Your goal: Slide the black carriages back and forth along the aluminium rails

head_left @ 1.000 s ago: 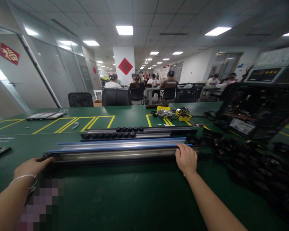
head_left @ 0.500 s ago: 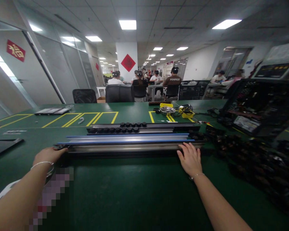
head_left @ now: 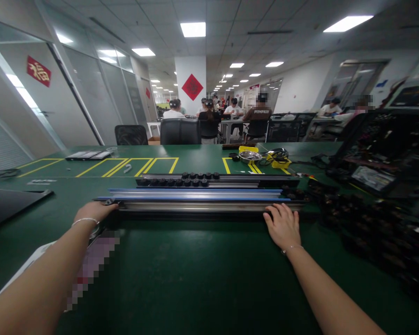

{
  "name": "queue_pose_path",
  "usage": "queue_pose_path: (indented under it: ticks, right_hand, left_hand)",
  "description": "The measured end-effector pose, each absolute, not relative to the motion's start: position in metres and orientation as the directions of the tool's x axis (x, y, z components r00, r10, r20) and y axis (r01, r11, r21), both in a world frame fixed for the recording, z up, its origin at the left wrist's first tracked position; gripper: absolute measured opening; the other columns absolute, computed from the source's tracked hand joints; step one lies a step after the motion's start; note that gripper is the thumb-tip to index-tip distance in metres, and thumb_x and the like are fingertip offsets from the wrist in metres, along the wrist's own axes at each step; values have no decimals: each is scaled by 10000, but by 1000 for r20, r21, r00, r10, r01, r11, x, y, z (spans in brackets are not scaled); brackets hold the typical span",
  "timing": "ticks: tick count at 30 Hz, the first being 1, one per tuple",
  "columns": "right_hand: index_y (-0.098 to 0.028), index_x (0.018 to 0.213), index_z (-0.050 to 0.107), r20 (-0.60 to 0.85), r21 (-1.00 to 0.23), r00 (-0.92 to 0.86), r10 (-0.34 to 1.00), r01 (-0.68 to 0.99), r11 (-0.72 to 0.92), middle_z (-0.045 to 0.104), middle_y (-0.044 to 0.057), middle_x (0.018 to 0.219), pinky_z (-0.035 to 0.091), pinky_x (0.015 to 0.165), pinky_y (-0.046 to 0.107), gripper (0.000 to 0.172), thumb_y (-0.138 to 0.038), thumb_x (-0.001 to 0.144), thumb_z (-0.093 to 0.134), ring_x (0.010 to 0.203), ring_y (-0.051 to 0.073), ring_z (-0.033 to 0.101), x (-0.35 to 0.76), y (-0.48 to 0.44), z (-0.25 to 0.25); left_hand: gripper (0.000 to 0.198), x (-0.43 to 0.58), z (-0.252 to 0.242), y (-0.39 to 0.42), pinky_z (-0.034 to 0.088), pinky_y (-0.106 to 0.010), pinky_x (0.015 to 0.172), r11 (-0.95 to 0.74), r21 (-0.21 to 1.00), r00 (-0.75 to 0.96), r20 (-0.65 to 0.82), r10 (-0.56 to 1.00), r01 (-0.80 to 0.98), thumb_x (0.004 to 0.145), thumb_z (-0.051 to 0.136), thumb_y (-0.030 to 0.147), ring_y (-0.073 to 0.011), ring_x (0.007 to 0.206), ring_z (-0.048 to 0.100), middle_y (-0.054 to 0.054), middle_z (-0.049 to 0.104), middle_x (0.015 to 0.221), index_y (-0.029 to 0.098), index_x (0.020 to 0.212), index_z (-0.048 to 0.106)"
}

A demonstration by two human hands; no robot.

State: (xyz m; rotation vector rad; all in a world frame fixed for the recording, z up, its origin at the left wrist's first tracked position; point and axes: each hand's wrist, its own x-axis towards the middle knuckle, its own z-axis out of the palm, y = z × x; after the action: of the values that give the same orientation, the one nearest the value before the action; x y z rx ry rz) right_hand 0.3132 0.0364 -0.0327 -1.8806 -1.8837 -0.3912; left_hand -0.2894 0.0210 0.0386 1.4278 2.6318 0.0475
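A long metal rail with blue edging (head_left: 195,199) lies across the green table (head_left: 202,274) in front of me. My left hand (head_left: 95,211) rests at the rail's left end, fingers curled against it. My right hand (head_left: 282,225) lies near the right end, fingers stretched flat toward the rail's near edge and touching it. Just behind it lies a second rail carrying a row of black knobs (head_left: 195,179).
A pile of black parts (head_left: 370,228) and an open dark machine (head_left: 384,158) crowd the right side. A metal bowl (head_left: 250,156) and yellow items stand at the back. A dark panel (head_left: 10,200) lies at left. Seated people work beyond the office chairs (head_left: 180,131).
The view has shifted so the rail sits farther from me and to the right. My right hand has loosened from gripping the rail to lying flat at its edge; my left stays at the end.
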Motion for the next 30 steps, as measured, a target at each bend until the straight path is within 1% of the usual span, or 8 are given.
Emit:
queue_pose_path:
  ticks: [9,16,19,27,30]
  right_hand:
    - [-252,1078,556,516,-96,20,857,995,35,498,49,1206,182,1018,512,377,-425,862,300,1219,233,299,312,37,-35]
    - [-249,1072,556,523,-91,12,852,995,42,503,53,1191,184,1010,516,382,-426,862,291,1211,239,307,314,38,-35]
    - [-248,1073,555,519,-93,12,855,995,43,508,56,1185,185,1009,517,384,-430,861,291,1205,242,315,314,38,-35]
    - [-244,1091,544,516,-102,17,856,994,41,507,55,1194,184,1017,508,407,-448,863,276,1215,234,308,314,38,-35]
    - [-238,1090,543,516,-107,20,857,993,42,506,56,1198,180,1020,505,414,-448,865,266,1218,234,306,314,37,-34]
  left_hand:
    - [686,-276,41,18,391,-362,816,512,113,-503,-99,858,851,693,390,645,-308,1017,522,-163,579,1146,114,1056,628]
    - [661,-266,39,20,412,-326,746,499,135,-492,-78,867,856,695,394,640,-281,937,555,-158,613,1077,99,979,646]
    - [681,-266,37,22,407,-333,748,498,139,-491,-81,867,856,685,389,658,-287,930,553,-165,615,1063,89,954,650]
    - [686,-261,36,25,391,-338,783,483,138,-476,-80,876,865,685,401,643,-293,954,544,-173,601,1088,75,994,632]
    - [703,-255,36,26,389,-335,784,467,132,-460,-81,884,874,676,403,658,-292,949,545,-172,612,1059,69,983,633]
